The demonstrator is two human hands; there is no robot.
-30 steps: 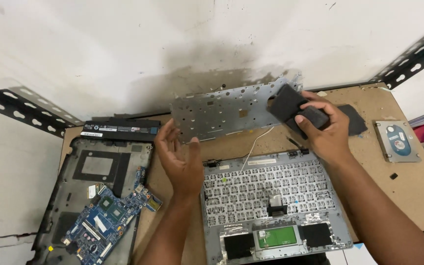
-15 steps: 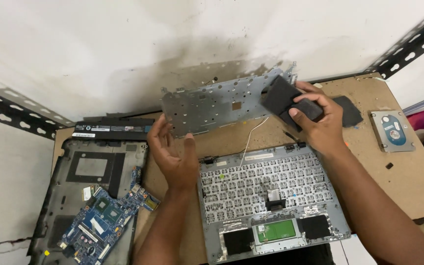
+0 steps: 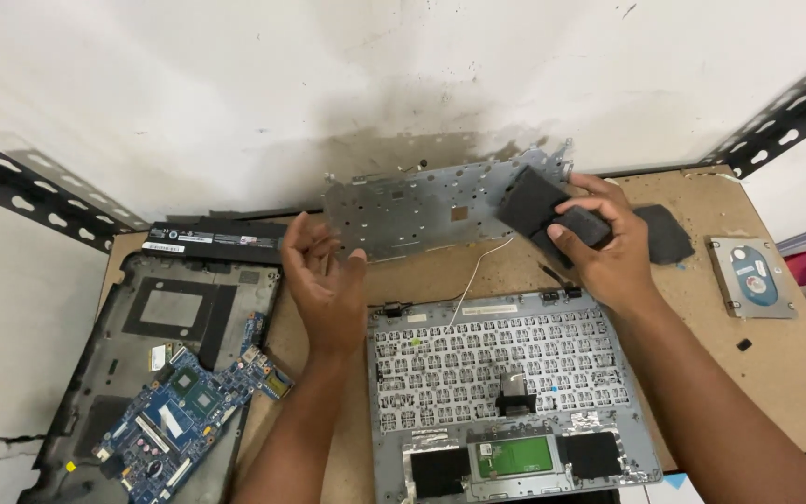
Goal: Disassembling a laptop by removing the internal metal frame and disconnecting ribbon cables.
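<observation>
My right hand (image 3: 605,250) grips a black foam pad (image 3: 541,207) against the right end of a grey perforated metal plate (image 3: 422,205) that leans on the wall. My left hand (image 3: 321,275) hovers open, palm up, left of the plate's lower edge, holding nothing. Below both hands lies a laptop top case (image 3: 506,387) turned upside down, showing the keyboard's back, a green touchpad board (image 3: 513,457) and a thin white wire (image 3: 473,280).
A laptop bottom shell (image 3: 123,345) with a blue motherboard (image 3: 188,411) lies at left, a long black battery (image 3: 212,241) behind it. Another black pad (image 3: 664,233) and a hard drive (image 3: 754,277) rest at right. Black slotted shelf brackets (image 3: 20,191) flank the wooden board.
My right hand has shifted the black pad slightly along the plate. My left hand has lifted a little and opened, staying beside the plate.
</observation>
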